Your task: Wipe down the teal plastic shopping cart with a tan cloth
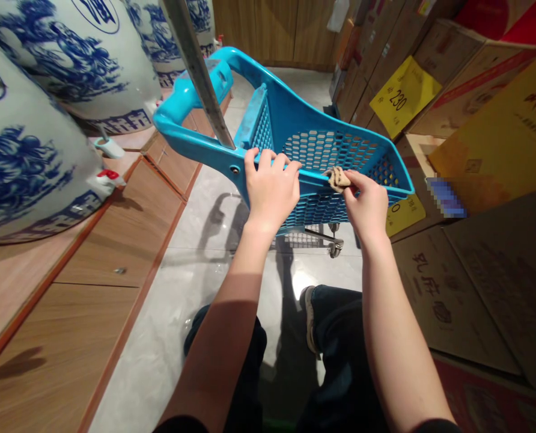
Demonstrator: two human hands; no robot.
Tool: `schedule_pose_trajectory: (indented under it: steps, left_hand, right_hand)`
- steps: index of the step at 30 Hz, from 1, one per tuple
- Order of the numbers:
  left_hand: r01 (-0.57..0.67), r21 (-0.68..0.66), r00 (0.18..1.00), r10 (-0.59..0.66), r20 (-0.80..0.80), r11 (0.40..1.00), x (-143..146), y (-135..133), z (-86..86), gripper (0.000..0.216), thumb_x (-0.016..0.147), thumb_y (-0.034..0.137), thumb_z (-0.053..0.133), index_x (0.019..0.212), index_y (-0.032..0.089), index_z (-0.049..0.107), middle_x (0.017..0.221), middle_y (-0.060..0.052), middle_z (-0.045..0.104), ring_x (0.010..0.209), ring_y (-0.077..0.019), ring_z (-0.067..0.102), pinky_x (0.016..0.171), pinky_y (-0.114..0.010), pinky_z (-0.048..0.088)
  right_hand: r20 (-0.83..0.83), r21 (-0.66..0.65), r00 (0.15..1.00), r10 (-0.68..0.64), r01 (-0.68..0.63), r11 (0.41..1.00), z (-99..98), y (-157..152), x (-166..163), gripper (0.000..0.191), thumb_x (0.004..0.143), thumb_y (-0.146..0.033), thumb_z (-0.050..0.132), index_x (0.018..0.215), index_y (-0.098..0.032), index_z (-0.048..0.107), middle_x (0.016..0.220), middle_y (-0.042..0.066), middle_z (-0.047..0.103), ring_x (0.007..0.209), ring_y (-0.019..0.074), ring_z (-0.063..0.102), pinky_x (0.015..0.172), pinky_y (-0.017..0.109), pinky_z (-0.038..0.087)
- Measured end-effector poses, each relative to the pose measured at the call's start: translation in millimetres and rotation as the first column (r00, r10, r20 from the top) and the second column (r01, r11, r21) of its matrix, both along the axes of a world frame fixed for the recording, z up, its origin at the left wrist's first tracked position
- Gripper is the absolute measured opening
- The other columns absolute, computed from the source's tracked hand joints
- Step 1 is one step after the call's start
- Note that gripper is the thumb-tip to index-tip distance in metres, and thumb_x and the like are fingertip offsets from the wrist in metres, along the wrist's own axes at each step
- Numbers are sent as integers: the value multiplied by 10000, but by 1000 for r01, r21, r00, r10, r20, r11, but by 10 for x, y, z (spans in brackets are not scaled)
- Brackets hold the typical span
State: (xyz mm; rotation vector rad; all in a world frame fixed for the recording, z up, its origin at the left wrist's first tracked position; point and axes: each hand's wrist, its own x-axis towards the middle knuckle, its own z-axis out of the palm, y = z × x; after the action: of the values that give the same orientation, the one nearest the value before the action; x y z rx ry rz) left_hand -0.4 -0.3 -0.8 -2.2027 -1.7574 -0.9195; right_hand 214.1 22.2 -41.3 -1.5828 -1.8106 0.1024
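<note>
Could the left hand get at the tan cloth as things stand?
Probably yes: the left hand rests on the same blue basket rim, close to the tan cloth, with only bare rim between. The right hand pinches the cloth, though, so it may need to let go first.

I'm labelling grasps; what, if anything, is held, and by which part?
Right hand: a cloth, pinched at its right end. Left hand: laid over the near basket rim; whether gripping, I can't tell.

Head view: from above, forward and down, near hands (272, 189).
</note>
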Motion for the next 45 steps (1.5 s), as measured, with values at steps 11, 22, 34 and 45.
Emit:
schedule_pose_trajectory:
  steps: [11,22,34,45]
  left_hand:
    - [-16,-33,999,15,-32,999,7,-19,44,370,1111,272,460,1199,295,819,1242,-75,831,1329,-353,654,1313,-702,336]
    - [24,-155,999,-16,50,988,5,-22,65,424,1002,414,600,1388,339,759,1383,-39,797,1420,-426,535,1358,-753,77]
    - [7,-115,1000,-4,24,993,2,-27,65,356,1038,353,531,1281,325,788,1326,-64,806,1379,-387,588,1349,-736,200]
    - [31,-159,998,-22,61,987,5,-18,62,400,1013,365,536,1328,323,780,1374,-51,791,1406,-399,532,1371,-752,58]
  right_hand:
    - [0,51,992,128,-127,991,-13,-22,-113,522,918,-111,523,1329,-244,816,1445,91,788,1409,315,709,1245,550,539]
    - [15,119,986,163,-164,979,-87,-62,-227,610,887,-89,540,1428,-257,765,1522,76,743,1478,289,658,1281,537,517]
    - [-33,75,999,10,-7,997,-36,-78,-117,525,907,-94,527,1314,-248,820,1439,96,789,1439,339,692,1243,576,539]
    - [-71,40,994,-81,84,996,-8,-21,44,435,922,-147,526,1175,-249,864,1307,98,843,1275,351,777,1156,574,598]
